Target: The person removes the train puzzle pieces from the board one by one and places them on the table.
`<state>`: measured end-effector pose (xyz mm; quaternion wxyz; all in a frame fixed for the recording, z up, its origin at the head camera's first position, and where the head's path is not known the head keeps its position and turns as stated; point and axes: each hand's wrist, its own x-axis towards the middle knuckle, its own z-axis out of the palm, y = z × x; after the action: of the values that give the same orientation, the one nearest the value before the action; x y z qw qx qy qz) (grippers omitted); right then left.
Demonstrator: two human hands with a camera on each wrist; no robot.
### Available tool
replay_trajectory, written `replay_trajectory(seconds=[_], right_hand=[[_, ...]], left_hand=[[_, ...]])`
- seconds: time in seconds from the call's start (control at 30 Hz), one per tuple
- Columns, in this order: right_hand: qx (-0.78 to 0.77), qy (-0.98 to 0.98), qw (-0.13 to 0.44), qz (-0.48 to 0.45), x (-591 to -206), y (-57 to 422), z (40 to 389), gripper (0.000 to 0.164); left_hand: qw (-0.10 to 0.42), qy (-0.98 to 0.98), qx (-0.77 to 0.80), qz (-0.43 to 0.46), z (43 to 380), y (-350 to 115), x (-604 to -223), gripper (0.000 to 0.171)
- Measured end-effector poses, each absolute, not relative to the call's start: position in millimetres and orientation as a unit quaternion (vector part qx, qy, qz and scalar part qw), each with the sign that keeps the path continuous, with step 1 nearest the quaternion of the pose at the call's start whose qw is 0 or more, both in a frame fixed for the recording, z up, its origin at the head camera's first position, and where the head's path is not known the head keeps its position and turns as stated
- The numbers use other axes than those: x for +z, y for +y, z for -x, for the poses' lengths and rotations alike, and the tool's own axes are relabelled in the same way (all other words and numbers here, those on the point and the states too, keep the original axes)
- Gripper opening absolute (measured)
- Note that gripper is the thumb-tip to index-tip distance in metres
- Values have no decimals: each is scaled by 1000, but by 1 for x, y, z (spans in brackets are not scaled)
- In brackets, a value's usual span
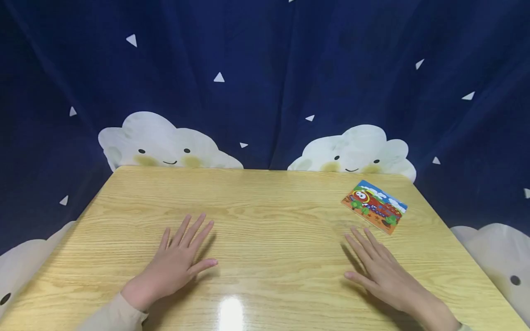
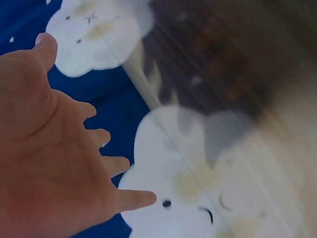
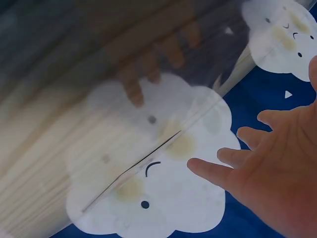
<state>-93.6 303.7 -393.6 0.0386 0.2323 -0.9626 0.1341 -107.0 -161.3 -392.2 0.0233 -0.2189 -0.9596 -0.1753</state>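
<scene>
My left hand [image 1: 175,264] is held over the left part of the wooden table, fingers straight and spread, palm down, holding nothing. On the right, my right hand [image 1: 385,271] has its fingers extended too, and nothing is in it. Just beyond its fingertips lies a flat rectangular card or board [image 1: 374,207] with a cartoon picture: a red creature with big eyes, a blue sky and green bushes. In the wrist views the left palm [image 2: 54,153] and the right palm [image 3: 277,163] face the cameras, bare.
The glossy light wood tabletop [image 1: 273,216] reflects a bright light near its front edge. Behind and beside it hangs a dark blue curtain [image 1: 265,92] with white triangles and smiling clouds. Each wrist view shows a table edge against this curtain.
</scene>
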Motion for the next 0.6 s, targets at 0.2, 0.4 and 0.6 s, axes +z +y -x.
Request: replay_trajectory(seconds=[0.2,0.4,0.6], right_hand=[[141,-965,31,-220,-396,320,97,79],[151,-967,23,-204,-397,342,105,80],[165,-968,7,-190,-396,370,119,80]], left_hand=[[0,-945,-183,271,125,-127,-393,80],[-34,-930,-156,331,144,-75,-385,78],[-66,-915,-117,382,160,-14,-372,78]])
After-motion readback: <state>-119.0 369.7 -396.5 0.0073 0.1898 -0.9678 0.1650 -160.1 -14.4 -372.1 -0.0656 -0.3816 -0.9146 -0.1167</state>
